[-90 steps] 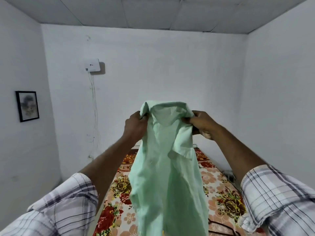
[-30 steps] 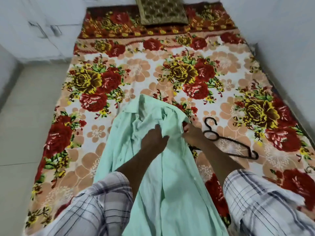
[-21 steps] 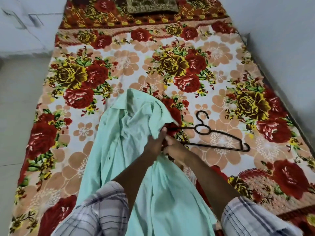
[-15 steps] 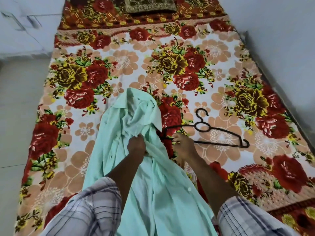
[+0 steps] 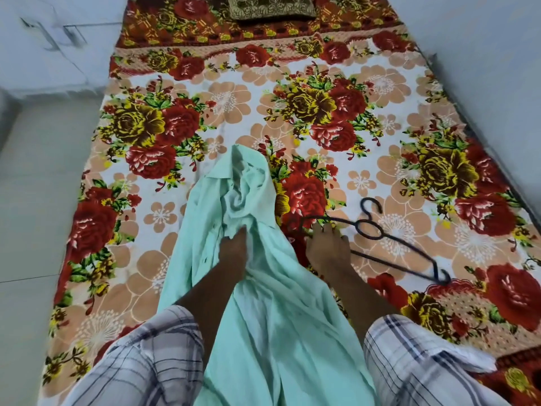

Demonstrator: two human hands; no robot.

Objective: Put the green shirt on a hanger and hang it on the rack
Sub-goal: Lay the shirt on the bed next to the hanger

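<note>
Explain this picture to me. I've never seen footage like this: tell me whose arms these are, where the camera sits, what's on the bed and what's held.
No machine here: a person wears one wide-angle camera on the head, looking down, so the arms in plaid sleeves are their own. The left hand grips the green shirt near its collar; the shirt lies across the floral bedspread. The right hand has its fingers at the near end of a dark hanger on the bedspread; whether they have closed on it is unclear. A patterned cushion sits at the bed's far end. No rack is in view.
</note>
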